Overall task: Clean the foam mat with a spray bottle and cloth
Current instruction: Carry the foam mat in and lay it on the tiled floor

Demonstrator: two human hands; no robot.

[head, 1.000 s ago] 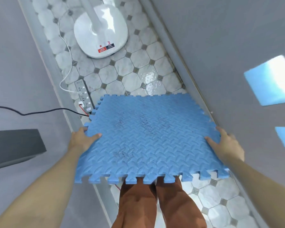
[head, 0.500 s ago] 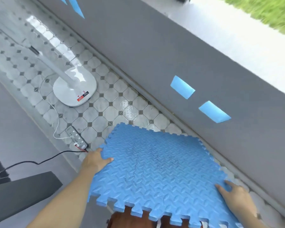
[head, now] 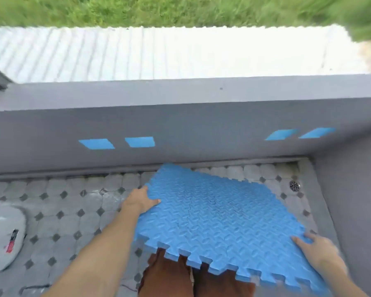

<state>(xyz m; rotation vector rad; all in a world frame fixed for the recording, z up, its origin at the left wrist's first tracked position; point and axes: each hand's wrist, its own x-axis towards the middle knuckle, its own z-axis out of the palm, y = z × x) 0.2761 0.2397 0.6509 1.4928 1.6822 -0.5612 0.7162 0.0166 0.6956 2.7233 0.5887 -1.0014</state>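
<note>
You hold the blue foam mat (head: 219, 219) up over the tiled floor (head: 73, 211) by the gray wall (head: 180, 129), your left hand (head: 140, 200) gripping its left edge and your right hand (head: 317, 251) gripping its right corner, fingers curled on top of the mat.

We see a home balcony or terrace: grey-and-white octagon floor tiles (head: 90, 202) with dark diamond insets, a low grey parapet wall (head: 180, 125) at the far side, a floor drain (head: 294, 186) far right, corrugated roofing (head: 159, 52) and grass (head: 137, 9) beyond the wall.
</note>
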